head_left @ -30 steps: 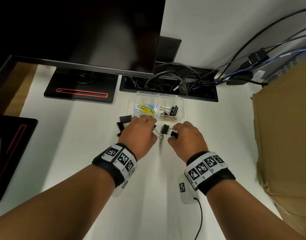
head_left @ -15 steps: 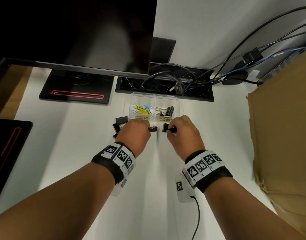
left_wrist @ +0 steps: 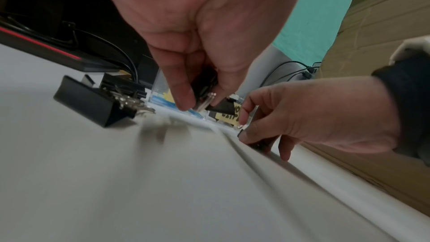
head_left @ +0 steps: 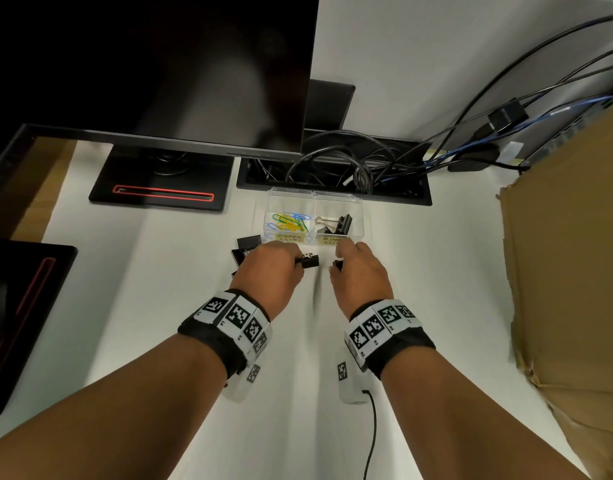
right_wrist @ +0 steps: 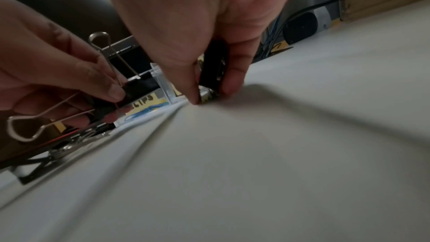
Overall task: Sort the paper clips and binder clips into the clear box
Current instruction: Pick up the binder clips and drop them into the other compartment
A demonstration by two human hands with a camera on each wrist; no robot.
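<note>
A clear two-part box (head_left: 358,216) stands on the white cloth behind my hands. Coloured paper clips (head_left: 291,220) fill its left part; black binder clips (head_left: 336,224) lie in the right part. My left hand (head_left: 272,268) pinches a black binder clip (head_left: 309,261) just in front of the box, its wire handles sticking out (right_wrist: 111,56). My right hand (head_left: 358,271) pinches another black binder clip (head_left: 337,264) between thumb and fingers (right_wrist: 210,73), low over the cloth. More black binder clips (head_left: 244,249) lie loose left of my left hand (left_wrist: 93,102).
A dark monitor (head_left: 152,71) and its stand (head_left: 159,181) sit at the back left. A cable tray (head_left: 333,174) full of wires runs behind the box. A cardboard box (head_left: 568,271) stands at the right. A second dark stand (head_left: 17,306) lies at the left edge.
Both hands have moved a little forward toward the box, each still holding its binder clip. The right hand has lifted its clip closer to the box's front.
</note>
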